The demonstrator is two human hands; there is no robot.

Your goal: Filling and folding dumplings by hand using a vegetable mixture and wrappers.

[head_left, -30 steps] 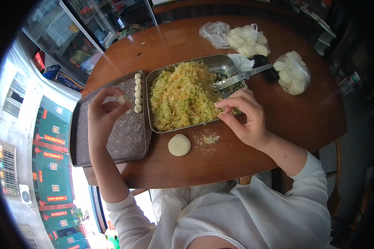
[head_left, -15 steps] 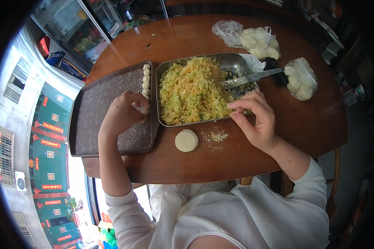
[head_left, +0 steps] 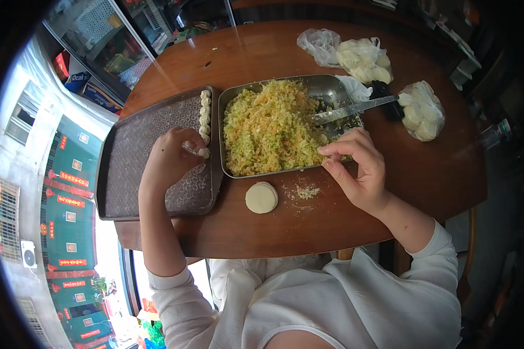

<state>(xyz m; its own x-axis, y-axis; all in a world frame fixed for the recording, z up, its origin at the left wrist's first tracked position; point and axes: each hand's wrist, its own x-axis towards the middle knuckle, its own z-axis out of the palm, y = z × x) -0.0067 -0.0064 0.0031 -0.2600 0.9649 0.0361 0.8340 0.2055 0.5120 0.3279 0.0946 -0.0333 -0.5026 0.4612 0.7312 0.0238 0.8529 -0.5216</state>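
My left hand [head_left: 176, 156] is over the right part of a dark patterned baking tray [head_left: 140, 168]. Its thumb and fingertips are closed on a small pale dumpling [head_left: 204, 153] at the near end of a row of dumplings [head_left: 205, 110] along the tray's right side. Beside the front right edge of a metal pan [head_left: 273, 172], my right hand [head_left: 358, 166] hovers with curled fingers. A small gap shows between its thumb and index finger, with nothing visible in it. A short stack of round dough wrappers [head_left: 261, 198] lies on the table between my hands.
Chopped yellow-green filling [head_left: 273, 128] is heaped in the pan, with a long metal blade [head_left: 355, 109] resting across its right side. Filling crumbs [head_left: 306, 191] dot the wooden table [head_left: 308, 227]. Plastic bags of wrappers [head_left: 364, 61] sit at the back right, another bag [head_left: 420, 111] farther right.
My left hand has shifted slightly, and the dumpling in its fingertips now shows more plainly at the row's near end. My right hand has barely moved.
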